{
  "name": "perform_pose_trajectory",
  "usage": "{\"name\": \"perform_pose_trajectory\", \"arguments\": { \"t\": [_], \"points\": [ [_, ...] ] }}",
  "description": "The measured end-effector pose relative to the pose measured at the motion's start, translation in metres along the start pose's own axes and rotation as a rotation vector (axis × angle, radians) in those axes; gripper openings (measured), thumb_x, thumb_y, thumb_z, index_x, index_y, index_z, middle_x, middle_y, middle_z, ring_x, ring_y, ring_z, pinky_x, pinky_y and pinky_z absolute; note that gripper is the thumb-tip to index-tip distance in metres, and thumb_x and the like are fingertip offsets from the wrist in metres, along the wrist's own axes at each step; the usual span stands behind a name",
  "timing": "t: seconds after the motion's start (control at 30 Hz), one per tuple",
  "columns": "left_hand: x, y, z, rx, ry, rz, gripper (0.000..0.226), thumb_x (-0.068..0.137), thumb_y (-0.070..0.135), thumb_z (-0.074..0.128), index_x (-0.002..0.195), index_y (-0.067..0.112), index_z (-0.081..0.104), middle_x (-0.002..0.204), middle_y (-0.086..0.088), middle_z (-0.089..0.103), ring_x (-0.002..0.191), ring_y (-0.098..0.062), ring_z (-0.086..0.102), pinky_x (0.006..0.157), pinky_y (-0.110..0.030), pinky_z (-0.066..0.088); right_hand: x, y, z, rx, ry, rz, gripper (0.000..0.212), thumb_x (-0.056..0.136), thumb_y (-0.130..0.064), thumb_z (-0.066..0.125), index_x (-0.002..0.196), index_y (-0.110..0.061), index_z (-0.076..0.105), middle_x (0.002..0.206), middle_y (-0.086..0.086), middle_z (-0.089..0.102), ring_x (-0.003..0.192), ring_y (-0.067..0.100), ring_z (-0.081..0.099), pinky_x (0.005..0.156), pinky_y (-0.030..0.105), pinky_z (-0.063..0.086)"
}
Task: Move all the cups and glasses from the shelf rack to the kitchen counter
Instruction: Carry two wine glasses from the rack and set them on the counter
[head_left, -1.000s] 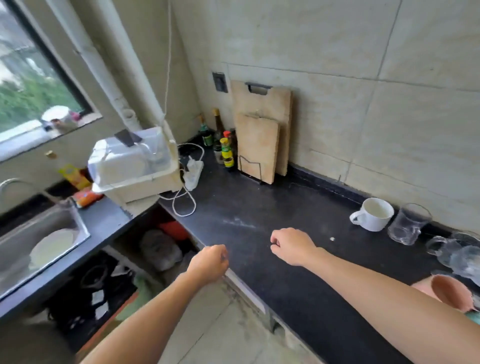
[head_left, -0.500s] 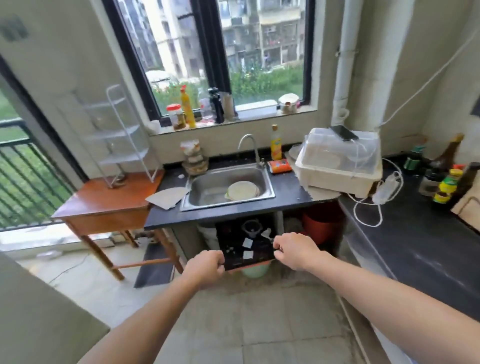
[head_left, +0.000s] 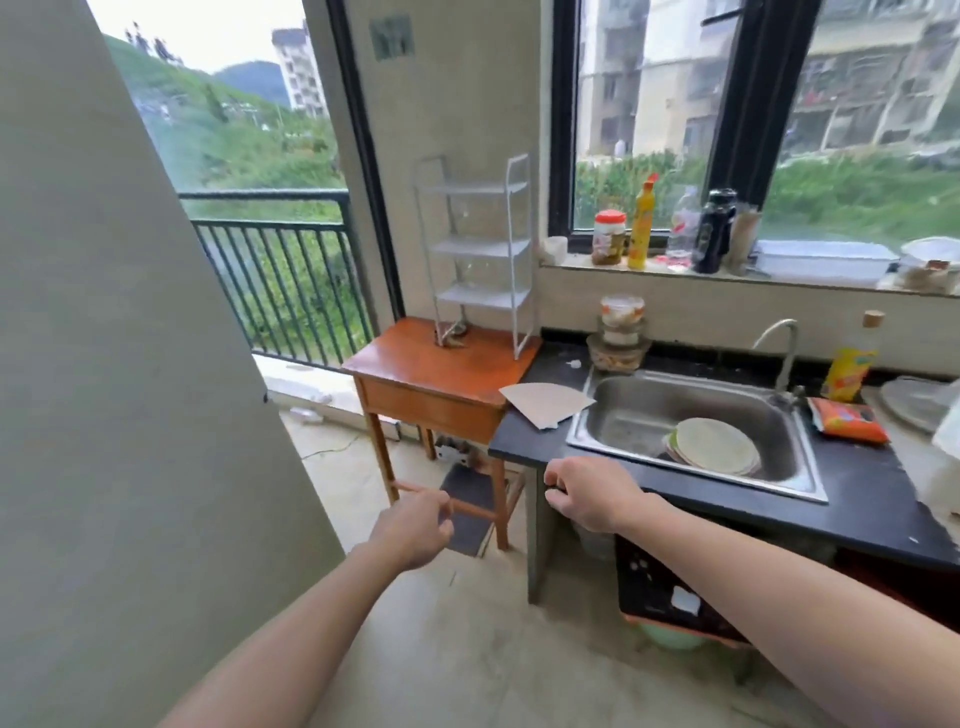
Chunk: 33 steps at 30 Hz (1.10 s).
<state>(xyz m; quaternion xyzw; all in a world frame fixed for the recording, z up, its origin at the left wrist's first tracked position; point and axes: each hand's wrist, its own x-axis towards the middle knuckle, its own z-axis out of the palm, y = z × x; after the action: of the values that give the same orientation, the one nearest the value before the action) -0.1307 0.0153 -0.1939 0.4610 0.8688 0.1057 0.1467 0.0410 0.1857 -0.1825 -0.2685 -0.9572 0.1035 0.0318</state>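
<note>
both hands (head_left: 413, 530) (head_left: 592, 499) loosely curled, holding nothing, white shelf rack (head_left: 480, 249) on wooden table (head_left: 441, 364), labels unreadable

A home kitchen: steel sink (head_left: 649, 410) with plates (head_left: 714, 447), dark counter (head_left: 852, 483), bottles along the windowsill (head_left: 727, 278).

White shelf rack (head_left: 480, 249) on wooden table (head_left: 415, 374), beside counter (head_left: 857, 483).

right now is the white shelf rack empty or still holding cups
Looks empty: all three tiers of the white shelf rack on the wooden side table appear bare. A clear glass would be hard to spot at this blur, so not certain.
</note>
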Motion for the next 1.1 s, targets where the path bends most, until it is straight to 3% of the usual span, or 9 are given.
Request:
{"name": "perform_pose_trajectory", "arguments": {
  "t": [0.17,0.37,0.53,0.7,0.8,0.97,1.1],
  "points": [
    [0.079,-0.036,-0.03,-0.047,0.058,-0.065,0.021,0.092,0.027,0.049,0.106,0.02,0.062,0.099,-0.001,0.064,0.083,-0.018,0.059,0.067,-0.029,0.046,0.109,-0.003,0.002,0.013,0.037,-0.063,0.025,0.091,-0.035,0.052,0.108,-0.022,0.065,0.101,0.003,0.069,0.091,0.023,0.064,0.074,0.033,0.05],
    [0.19,-0.055,-0.075,-0.038,0.073,-0.081,0.024,0.092,0.027,0.048,0.11,0.02,0.062,0.109,-0.003,0.066,0.096,-0.022,0.061,0.08,-0.035,0.051,0.238,0.016,-0.015,0.022,0.065,-0.065,0.026,0.091,-0.037,0.05,0.106,-0.022,0.065,0.103,0.002,0.069,0.085,0.022,0.062,0.067,0.031,0.043],
    [0.272,-0.075,-0.107,-0.09,0.138,-0.08,0.021,0.091,0.027,0.049,0.104,0.021,0.063,0.099,-0.001,0.067,0.088,-0.021,0.06,0.07,-0.031,0.048,0.336,0.026,-0.034,0.008,0.095,-0.05,0.032,0.092,-0.035,0.05,0.119,-0.02,0.061,0.115,0.004,0.067,0.102,0.027,0.063,0.084,0.037,0.05],
    [0.354,-0.105,-0.129,-0.123,0.147,-0.038,0.022,0.089,0.027,0.049,0.102,0.02,0.065,0.101,-0.003,0.07,0.09,-0.023,0.062,0.077,-0.034,0.052,0.419,0.027,-0.032,0.018,0.162,-0.036,0.034,0.092,-0.035,0.053,0.122,-0.02,0.059,0.113,0.004,0.07,0.098,0.026,0.066,0.083,0.038,0.053],
    [0.415,-0.124,-0.142,-0.111,0.142,0.016,0.022,0.09,0.028,0.051,0.105,0.02,0.065,0.102,-0.001,0.069,0.088,-0.019,0.061,0.076,-0.033,0.053,0.468,0.03,-0.03,0.022,0.207,0.014,0.037,0.092,-0.035,0.054,0.125,-0.02,0.057,0.113,0.004,0.07,0.098,0.027,0.066,0.085,0.041,0.054],
    [0.518,-0.15,-0.179,-0.085,0.129,0.154,0.024,0.089,0.032,0.049,0.105,0.025,0.065,0.099,0.0,0.068,0.09,-0.021,0.061,0.076,-0.035,0.054,0.559,0.037,-0.036,0.066,0.337,0.144,0.039,0.092,-0.03,0.053,0.128,-0.016,0.058,0.11,0.006,0.069,0.096,0.026,0.065,0.08,0.034,0.05],
    [0.592,-0.153,-0.213,-0.125,0.124,0.23,0.025,0.087,0.027,0.051,0.105,0.018,0.067,0.101,-0.006,0.069,0.092,-0.025,0.063,0.081,-0.042,0.055,0.616,0.042,-0.05,0.109,0.4,0.274,0.043,0.093,-0.027,0.052,0.135,-0.016,0.052,0.123,0.008,0.064,0.105,0.029,0.063,0.078,0.033,0.044]
  ]
}}
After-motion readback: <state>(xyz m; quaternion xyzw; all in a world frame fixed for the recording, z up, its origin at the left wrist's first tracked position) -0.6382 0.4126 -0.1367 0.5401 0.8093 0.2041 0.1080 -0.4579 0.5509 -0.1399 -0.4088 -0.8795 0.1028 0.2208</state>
